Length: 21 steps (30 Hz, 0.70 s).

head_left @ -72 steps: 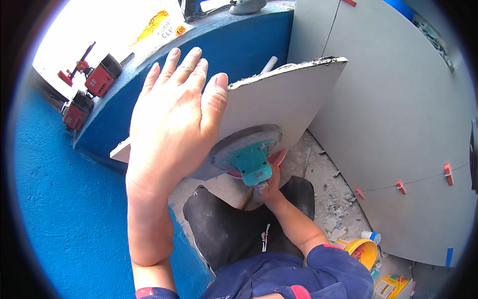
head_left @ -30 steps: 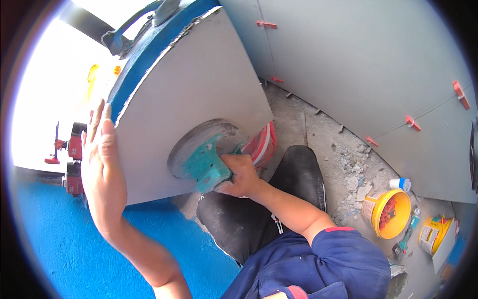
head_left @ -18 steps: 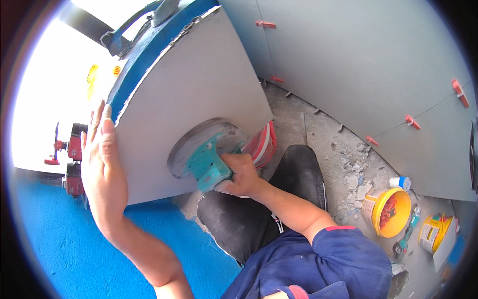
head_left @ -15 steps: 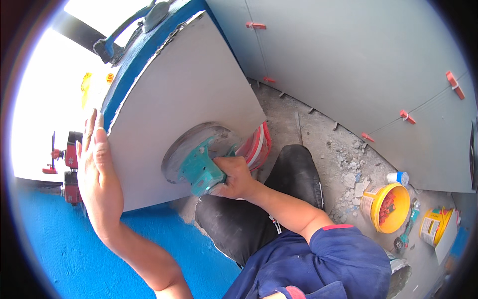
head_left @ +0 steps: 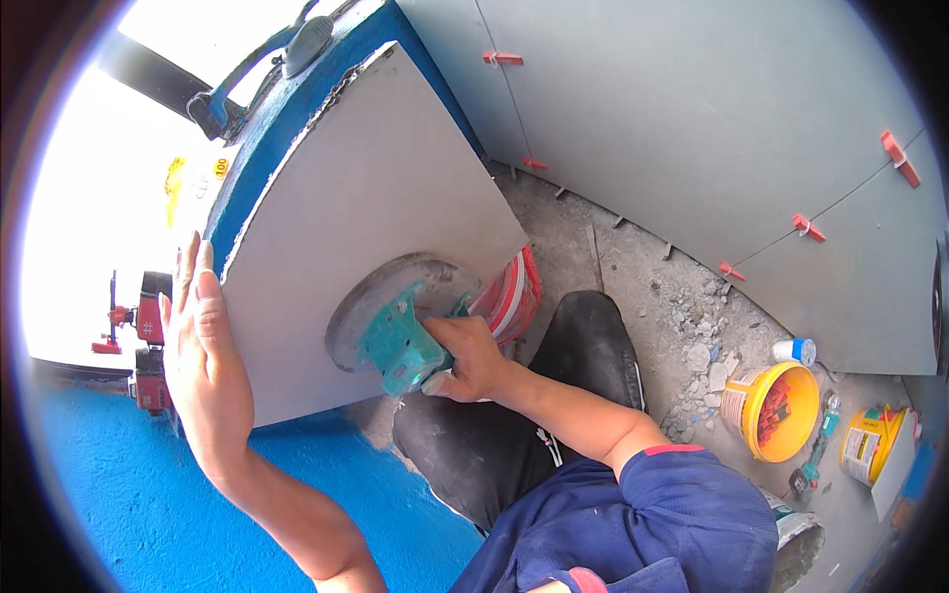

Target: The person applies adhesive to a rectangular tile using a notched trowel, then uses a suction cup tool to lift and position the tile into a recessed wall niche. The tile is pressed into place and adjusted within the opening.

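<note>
A large pale grey tile (head_left: pixel 395 173) stands tilted against the blue wall, its upper left edge ragged. My left hand (head_left: pixel 210 341) lies along the tile's left edge, fingers stretched out and pressed together. On the tile's lower part sits a teal suction-pad tile tool (head_left: pixel 400 341) with a broad, round, dusty pad (head_left: pixel 358 314). My right hand (head_left: pixel 470 358) is wrapped round its handle, close to my knees. Part of the pad is hidden by the handle and hand.
Grey wall tiles (head_left: pixel 672 109) with red levelling wedges (head_left: pixel 809 228) stand on the right. Rubble (head_left: pixel 707 341), a yellow bucket of wedges (head_left: pixel 786 445), a teal power tool (head_left: pixel 819 450) and another yellow bucket (head_left: pixel 870 445) are on the floor. A red bucket (head_left: pixel 516 296) is partly behind the tile.
The view has shifted slightly, so the tile's upper end and my left hand appear a little lower. Both hands keep their places; the right still grips the tool.
</note>
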Each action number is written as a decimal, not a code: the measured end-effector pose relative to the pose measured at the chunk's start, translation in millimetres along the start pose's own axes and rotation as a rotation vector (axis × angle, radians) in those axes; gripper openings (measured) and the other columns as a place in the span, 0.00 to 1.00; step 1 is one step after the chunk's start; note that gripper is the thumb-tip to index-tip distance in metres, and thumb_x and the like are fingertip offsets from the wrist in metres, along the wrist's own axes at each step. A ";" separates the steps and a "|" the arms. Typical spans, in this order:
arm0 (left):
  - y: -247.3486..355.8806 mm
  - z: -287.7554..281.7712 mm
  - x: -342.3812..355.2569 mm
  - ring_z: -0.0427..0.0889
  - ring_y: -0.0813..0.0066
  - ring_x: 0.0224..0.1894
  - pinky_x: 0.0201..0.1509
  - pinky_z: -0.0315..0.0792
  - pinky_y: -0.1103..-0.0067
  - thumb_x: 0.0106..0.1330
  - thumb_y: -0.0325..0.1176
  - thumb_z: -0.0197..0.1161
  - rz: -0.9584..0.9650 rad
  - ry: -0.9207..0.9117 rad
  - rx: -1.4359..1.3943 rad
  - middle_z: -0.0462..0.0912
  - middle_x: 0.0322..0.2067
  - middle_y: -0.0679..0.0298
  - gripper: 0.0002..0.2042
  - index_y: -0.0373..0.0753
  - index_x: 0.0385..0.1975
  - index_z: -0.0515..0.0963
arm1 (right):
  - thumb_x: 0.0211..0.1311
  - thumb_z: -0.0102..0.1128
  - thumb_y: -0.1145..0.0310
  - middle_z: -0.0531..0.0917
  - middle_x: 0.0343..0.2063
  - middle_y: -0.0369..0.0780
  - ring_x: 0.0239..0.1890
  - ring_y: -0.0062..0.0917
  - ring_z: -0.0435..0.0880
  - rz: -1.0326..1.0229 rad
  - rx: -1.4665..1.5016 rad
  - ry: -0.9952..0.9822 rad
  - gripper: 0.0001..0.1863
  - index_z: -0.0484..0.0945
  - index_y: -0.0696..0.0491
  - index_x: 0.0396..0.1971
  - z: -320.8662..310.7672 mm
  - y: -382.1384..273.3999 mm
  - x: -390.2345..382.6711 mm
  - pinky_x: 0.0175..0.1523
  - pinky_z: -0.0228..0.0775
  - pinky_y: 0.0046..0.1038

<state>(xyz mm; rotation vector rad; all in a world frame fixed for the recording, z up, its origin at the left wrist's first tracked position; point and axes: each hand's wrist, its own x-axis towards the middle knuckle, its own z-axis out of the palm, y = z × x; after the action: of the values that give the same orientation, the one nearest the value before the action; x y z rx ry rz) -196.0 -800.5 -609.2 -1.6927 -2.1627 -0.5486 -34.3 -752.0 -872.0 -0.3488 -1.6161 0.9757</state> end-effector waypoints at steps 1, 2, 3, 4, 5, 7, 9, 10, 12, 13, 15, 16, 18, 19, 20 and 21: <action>1.9 -0.6 -0.1 0.60 0.63 0.76 0.81 0.42 0.59 0.76 0.62 0.35 -0.013 0.003 0.011 0.70 0.70 0.59 0.34 0.45 0.68 0.73 | 0.54 0.66 0.37 0.81 0.26 0.46 0.28 0.48 0.83 0.010 0.007 -0.011 0.34 0.79 0.57 0.39 -0.3 -0.2 -0.1 0.31 0.73 0.41; 3.2 -0.6 -0.3 0.60 0.63 0.76 0.81 0.42 0.59 0.76 0.62 0.35 -0.027 0.004 0.021 0.70 0.70 0.59 0.34 0.45 0.68 0.73 | 0.54 0.66 0.37 0.81 0.26 0.47 0.28 0.48 0.83 0.015 0.006 -0.008 0.34 0.79 0.57 0.39 -0.3 -0.2 -1.0 0.31 0.73 0.42; 4.1 -1.2 0.0 0.60 0.63 0.76 0.81 0.42 0.59 0.76 0.63 0.35 -0.022 0.001 0.017 0.70 0.70 0.59 0.34 0.45 0.68 0.73 | 0.54 0.65 0.37 0.81 0.26 0.47 0.29 0.48 0.83 0.020 0.006 -0.005 0.34 0.79 0.57 0.39 0.5 0.1 -1.6 0.31 0.73 0.42; 4.9 -2.0 0.6 0.60 0.63 0.76 0.81 0.42 0.59 0.76 0.63 0.35 -0.016 -0.001 0.014 0.70 0.70 0.59 0.34 0.45 0.68 0.73 | 0.54 0.65 0.37 0.81 0.27 0.47 0.29 0.48 0.83 0.025 0.006 -0.001 0.34 0.79 0.57 0.39 0.9 0.3 -1.9 0.31 0.73 0.42; 5.8 -2.4 0.7 0.60 0.63 0.76 0.81 0.42 0.59 0.76 0.63 0.35 -0.012 -0.004 0.013 0.70 0.70 0.59 0.34 0.46 0.68 0.73 | 0.54 0.66 0.37 0.81 0.27 0.47 0.30 0.48 0.83 0.026 0.004 -0.002 0.34 0.79 0.57 0.39 1.2 0.4 -2.2 0.31 0.74 0.42; 3.0 -1.6 2.2 0.61 0.62 0.76 0.81 0.43 0.59 0.76 0.63 0.35 0.009 -0.005 0.009 0.70 0.70 0.59 0.34 0.46 0.67 0.73 | 0.54 0.66 0.37 0.82 0.28 0.47 0.30 0.48 0.83 0.029 0.000 -0.003 0.34 0.78 0.57 0.39 0.7 0.4 -2.1 0.31 0.74 0.42; 3.6 -0.7 3.9 0.61 0.62 0.76 0.80 0.43 0.58 0.76 0.63 0.35 0.006 -0.005 0.007 0.70 0.70 0.59 0.34 0.47 0.68 0.73 | 0.52 0.68 0.37 0.82 0.28 0.46 0.30 0.48 0.83 0.023 -0.013 -0.007 0.34 0.78 0.57 0.39 -0.3 0.5 -1.1 0.31 0.74 0.41; 4.9 -0.4 3.5 0.61 0.61 0.76 0.80 0.44 0.57 0.76 0.63 0.35 -0.009 -0.006 0.007 0.69 0.70 0.59 0.34 0.47 0.68 0.73 | 0.51 0.68 0.37 0.82 0.27 0.46 0.30 0.48 0.84 0.020 -0.020 -0.009 0.34 0.77 0.56 0.38 -1.2 0.2 -0.6 0.31 0.74 0.41; 5.6 -0.6 2.5 0.61 0.60 0.76 0.80 0.45 0.56 0.75 0.64 0.36 -0.032 -0.006 0.002 0.69 0.70 0.59 0.34 0.48 0.68 0.73 | 0.47 0.72 0.38 0.81 0.27 0.46 0.30 0.47 0.84 -0.002 -0.054 -0.027 0.34 0.76 0.56 0.38 -4.4 -2.4 0.2 0.31 0.74 0.40; 5.4 -0.9 2.1 0.61 0.60 0.76 0.79 0.47 0.55 0.75 0.65 0.36 -0.038 -0.004 -0.003 0.69 0.70 0.59 0.35 0.48 0.68 0.72 | 0.46 0.74 0.39 0.81 0.27 0.46 0.30 0.47 0.84 -0.013 -0.071 -0.037 0.35 0.76 0.56 0.37 -5.8 -4.2 0.9 0.31 0.74 0.40; 5.8 -0.9 0.0 0.61 0.59 0.76 0.78 0.49 0.54 0.74 0.66 0.36 -0.070 -0.003 -0.033 0.69 0.71 0.60 0.35 0.48 0.69 0.72 | 0.41 0.78 0.42 0.81 0.27 0.45 0.31 0.47 0.84 0.012 -0.083 -0.043 0.34 0.75 0.55 0.36 -6.7 -9.6 2.2 0.32 0.74 0.40; 7.7 -0.8 -1.5 0.61 0.58 0.76 0.78 0.51 0.54 0.74 0.66 0.36 -0.096 -0.003 -0.055 0.69 0.71 0.60 0.36 0.48 0.69 0.72 | 0.39 0.80 0.43 0.81 0.28 0.45 0.31 0.46 0.84 0.024 -0.088 -0.047 0.35 0.75 0.55 0.36 -6.6 -11.8 2.5 0.32 0.74 0.40; 10.0 -1.0 -2.3 0.61 0.57 0.76 0.77 0.53 0.54 0.73 0.67 0.37 -0.095 0.000 -0.068 0.68 0.71 0.60 0.36 0.48 0.69 0.72 | 0.37 0.81 0.49 0.81 0.28 0.45 0.31 0.46 0.84 0.078 -0.111 -0.070 0.32 0.75 0.54 0.35 -5.9 -14.4 2.5 0.33 0.74 0.40; 10.7 -1.4 -1.9 0.61 0.57 0.76 0.76 0.54 0.54 0.73 0.67 0.37 -0.069 0.003 -0.058 0.68 0.71 0.60 0.36 0.48 0.69 0.72 | 0.36 0.82 0.52 0.82 0.28 0.45 0.31 0.45 0.85 0.105 -0.121 -0.083 0.31 0.74 0.54 0.35 -4.8 -14.7 2.2 0.33 0.75 0.40; 11.3 -2.3 -0.8 0.61 0.57 0.76 0.76 0.55 0.54 0.73 0.67 0.37 -0.041 0.007 -0.046 0.68 0.71 0.60 0.36 0.48 0.69 0.72 | 0.38 0.82 0.52 0.81 0.26 0.43 0.29 0.43 0.84 0.087 -0.154 -0.052 0.30 0.75 0.53 0.35 -1.6 -11.9 1.9 0.31 0.74 0.38; 11.1 -2.1 -0.4 0.61 0.57 0.76 0.77 0.54 0.54 0.74 0.67 0.36 -0.037 0.007 -0.044 0.69 0.71 0.60 0.36 0.47 0.69 0.72 | 0.40 0.81 0.52 0.80 0.24 0.42 0.26 0.41 0.84 0.068 -0.186 -0.022 0.28 0.75 0.53 0.34 3.1 -6.8 0.9 0.29 0.73 0.37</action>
<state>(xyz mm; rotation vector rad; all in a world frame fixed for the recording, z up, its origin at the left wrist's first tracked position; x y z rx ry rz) -185.1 -799.5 -606.6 -1.6734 -2.1964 -0.6151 -35.6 -756.8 -866.3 -0.5249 -1.7299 0.8847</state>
